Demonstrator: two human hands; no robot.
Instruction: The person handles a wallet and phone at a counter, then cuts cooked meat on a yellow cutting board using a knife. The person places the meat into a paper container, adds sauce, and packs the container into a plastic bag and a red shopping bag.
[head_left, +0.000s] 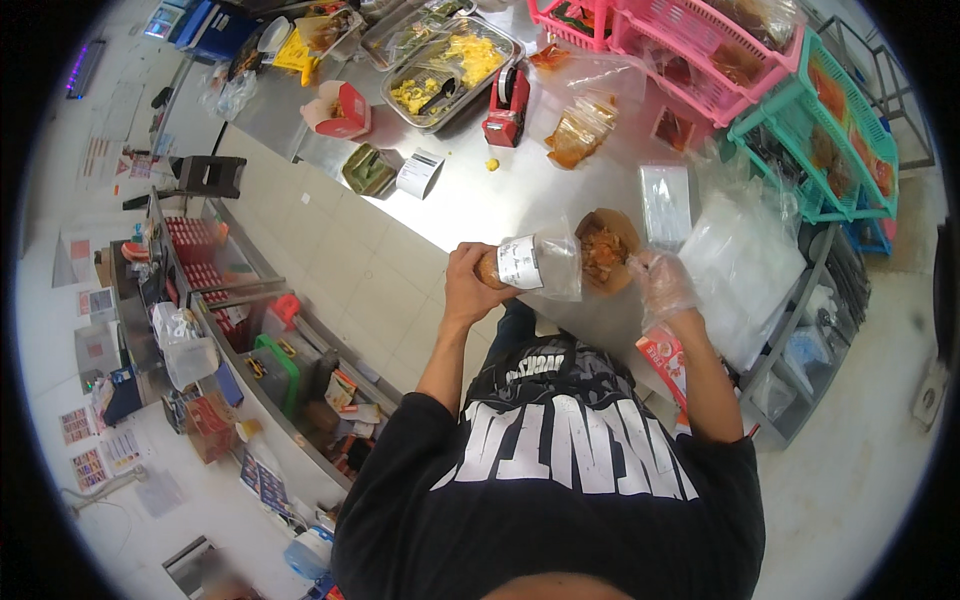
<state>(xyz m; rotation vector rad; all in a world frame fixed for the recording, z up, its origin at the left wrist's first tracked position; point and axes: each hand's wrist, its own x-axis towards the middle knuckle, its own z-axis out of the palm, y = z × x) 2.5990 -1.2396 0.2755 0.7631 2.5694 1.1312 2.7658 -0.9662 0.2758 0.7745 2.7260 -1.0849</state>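
My bare left hand (474, 279) grips the bottom of a clear plastic bag (561, 262) with brown granular contents (490, 268). A white label (519, 262) with writing is stuck on the bag, and its top points right toward a paper food box (628, 222). Inside the upright box lies shredded, orange-brown food (602, 247). My right hand (664, 286) wears a clear plastic glove. Its fingertips are at the right side of the box; whether they grip anything is not clear.
On the steel table (517, 191) stand a tray of yellow food (480, 64), a red tape dispenser (506, 112) and a red box (346, 111). Clear bags (739, 262) lie at right. Pink (697, 67) and green baskets (817, 142) bound the back right. Open drawers (262, 360) are at left.
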